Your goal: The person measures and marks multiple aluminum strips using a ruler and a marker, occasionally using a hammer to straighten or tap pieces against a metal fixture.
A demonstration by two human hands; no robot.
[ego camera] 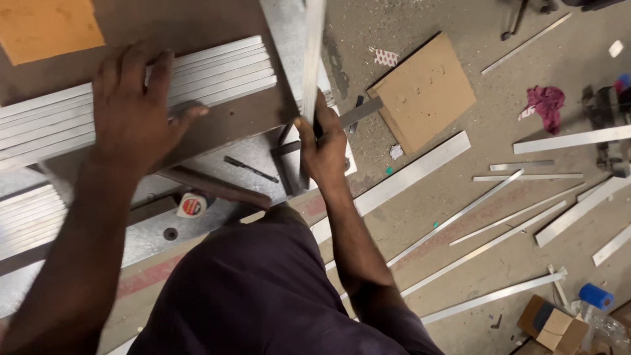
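My left hand lies flat, fingers spread, on a stack of long aluminium strips that rests on a brown work surface. My right hand is closed around a dark metal square tool at the bench's right edge. An upright aluminium bar stands just above that hand and touches it. A black pencil-like tool lies on the metal bench plate between my hands.
A tape roll sits on the bench plate. On the floor lie several loose aluminium strips, a cardboard sheet, a magenta rag, small boxes and a blue cap. A dark machine stands at far right.
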